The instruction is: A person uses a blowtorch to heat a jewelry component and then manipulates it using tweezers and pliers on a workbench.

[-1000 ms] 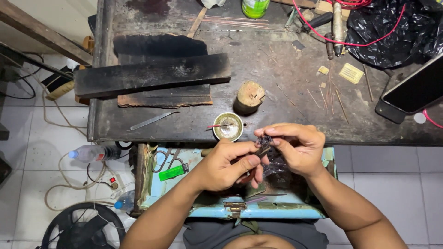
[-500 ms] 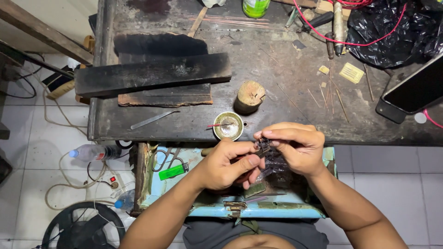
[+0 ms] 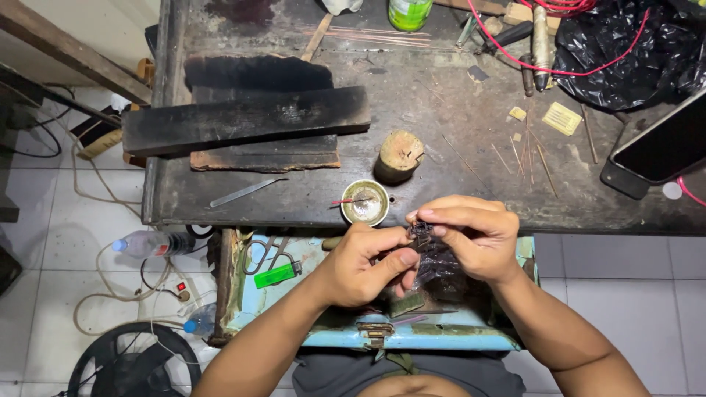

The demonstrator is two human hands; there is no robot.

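**Hands pinching a tiny dark part**

Both hands, left (image 3: 365, 266) and right (image 3: 471, 237), grip a small dark piece (image 3: 421, 232) over the blue drawer (image 3: 412, 334), barely shifted from a second ago, so fiddly work continues. Small metal dish (image 3: 365, 202) sits just beyond on the desk (image 3: 456, 132).

a dark wooden plank (image 3: 246, 119) lies across the worn workbench (image 3: 441, 147), with a metal file (image 3: 246, 192), a small round dish (image 3: 365, 202), a wooden stump (image 3: 401, 154), a black plastic bag (image 3: 625, 51) and a phone (image 3: 662, 147) nearby.
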